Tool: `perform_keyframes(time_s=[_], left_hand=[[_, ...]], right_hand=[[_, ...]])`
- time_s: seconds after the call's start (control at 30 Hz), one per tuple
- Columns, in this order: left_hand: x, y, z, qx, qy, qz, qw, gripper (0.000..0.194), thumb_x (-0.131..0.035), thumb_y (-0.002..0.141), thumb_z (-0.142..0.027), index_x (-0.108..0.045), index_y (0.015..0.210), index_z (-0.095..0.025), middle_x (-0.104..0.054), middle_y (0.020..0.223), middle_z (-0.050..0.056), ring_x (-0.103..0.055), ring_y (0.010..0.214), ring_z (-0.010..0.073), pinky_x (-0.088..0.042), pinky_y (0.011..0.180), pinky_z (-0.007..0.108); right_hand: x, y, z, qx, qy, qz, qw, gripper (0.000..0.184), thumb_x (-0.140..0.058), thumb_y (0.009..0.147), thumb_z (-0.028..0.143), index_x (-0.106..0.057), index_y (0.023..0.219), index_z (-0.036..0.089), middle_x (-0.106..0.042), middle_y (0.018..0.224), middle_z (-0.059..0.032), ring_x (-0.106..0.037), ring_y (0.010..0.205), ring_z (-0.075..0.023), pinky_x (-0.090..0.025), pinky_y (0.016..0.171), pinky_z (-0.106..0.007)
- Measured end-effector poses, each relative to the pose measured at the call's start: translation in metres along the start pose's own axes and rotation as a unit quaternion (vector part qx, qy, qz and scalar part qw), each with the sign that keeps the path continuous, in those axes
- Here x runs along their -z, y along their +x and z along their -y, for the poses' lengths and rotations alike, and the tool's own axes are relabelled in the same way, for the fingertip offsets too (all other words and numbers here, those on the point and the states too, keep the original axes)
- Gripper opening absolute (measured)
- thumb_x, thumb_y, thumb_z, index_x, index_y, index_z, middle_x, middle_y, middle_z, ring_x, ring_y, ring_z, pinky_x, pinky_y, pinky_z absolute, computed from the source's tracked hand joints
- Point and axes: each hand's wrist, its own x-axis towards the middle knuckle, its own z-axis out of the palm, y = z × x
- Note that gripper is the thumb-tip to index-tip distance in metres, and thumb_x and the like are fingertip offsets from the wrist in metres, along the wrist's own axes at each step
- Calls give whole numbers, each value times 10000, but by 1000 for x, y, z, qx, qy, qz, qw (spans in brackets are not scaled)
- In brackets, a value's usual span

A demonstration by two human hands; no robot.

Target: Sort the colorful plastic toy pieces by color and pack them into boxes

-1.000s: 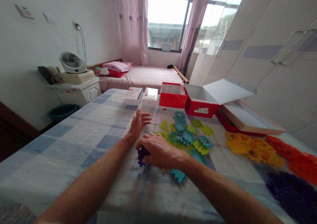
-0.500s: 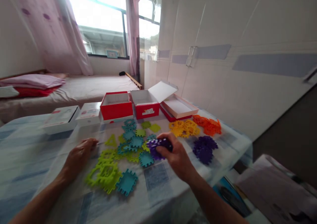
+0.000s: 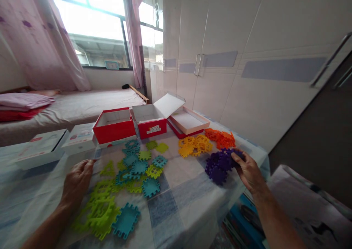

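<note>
Right grip (image 3: 249, 171) pinches dark-purple, toothed plastic pieces (image 3: 232, 155) at a matching pile (image 3: 216, 171); whether the left grip (image 3: 78, 181) is spread cannot be told.

The left hand (image 3: 77, 179) is held loosely bent, wrist (image 3: 65, 205) behind its fingers (image 3: 86, 165); the right hand (image 3: 249, 170) is pinched, thumb (image 3: 238, 160) opposite fingers.

No writing is legible: the label (image 3: 154, 130) on the red box (image 3: 142, 130) and print (image 3: 81, 130) on the white boxes (image 3: 78, 146) are too blurred.

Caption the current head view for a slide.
Right hand holding purple pieces, left hand beside green pieces, over a checked tablecloth.
</note>
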Motion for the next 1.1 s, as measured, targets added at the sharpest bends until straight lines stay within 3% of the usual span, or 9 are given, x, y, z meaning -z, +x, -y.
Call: perform_keyframes(time_s=[0.1,0.17,0.33,0.43,0.7,0.83,0.9,1.0,1.1], left_hand=[[-8,-4,6,42,-27,32,998,498,-316,794,-475,-638,975,-142,-639,1100,143,-593,1031,293,-484,852,407],[-9,-4,7,36,-36,37,998,473,-309,794,-479,-626,964,-173,-623,1131,127,-558,1093,295,-442,924,429],[-6,-3,5,27,-37,49,998,481,-274,781,-468,-617,922,-162,-608,1128,150,-519,1141,300,-385,995,432],[-7,-2,9,18,-47,53,997,474,-268,776,-460,-612,907,-161,-605,1131,153,-518,1143,304,-386,997,433],[-11,-2,16,24,-60,49,997,441,-287,772,-460,-597,930,-190,-623,1043,118,-583,986,296,-450,903,443],[-10,-4,14,34,-73,56,995,413,-290,779,-454,-585,930,-208,-614,1047,103,-593,937,279,-457,884,437],[-10,-4,14,42,-74,65,994,437,-277,786,-458,-582,954,-193,-597,1090,117,-595,937,274,-445,903,435],[-10,-4,16,39,-82,72,993,465,-273,781,-487,-580,963,-189,-596,1115,119,-599,952,272,-465,880,412],[-12,-3,18,35,-84,65,994,478,-277,774,-520,-589,947,-200,-623,1067,99,-608,942,270,-491,833,393]], right_hand=[[0,9,-12,43,-23,-16,999,451,-757,569,377,-612,957,199,-651,841,-6,-611,707,-157,-532,669,-303],[3,14,-22,71,-75,-24,994,451,-709,621,422,-607,996,195,-653,900,-26,-615,788,-187,-519,742,-350],[5,17,-41,161,-231,-98,955,448,-606,712,479,-600,1041,176,-609,1084,-70,-541,1041,-235,-390,957,-420],[0,17,-45,155,-235,-142,949,468,-536,760,508,-573,1093,181,-591,1126,-73,-515,1087,-232,-355,985,-413],[-25,5,-42,153,-217,-171,949,487,-384,829,530,-550,1072,142,-579,1132,-112,-508,1089,-229,-356,982,-383],[-26,-10,-34,139,-243,-145,949,558,-364,843,574,-509,1181,154,-541,1224,-118,-473,1161,-240,-315,1024,-396],[-21,-18,-31,141,-287,-109,941,669,-431,804,603,-419,1301,155,-449,1341,-136,-398,1249,-260,-274,1056,-419],[-9,-29,-32,180,-391,-19,902,939,-580,678,638,-234,1422,181,-228,1481,-152,-215,1357,-302,-195,1086,-481],[1,-36,-38,191,-489,55,849,1113,-663,573,652,-148,1449,199,-111,1510,-172,-144,1373,-344,-179,1073,-535]])
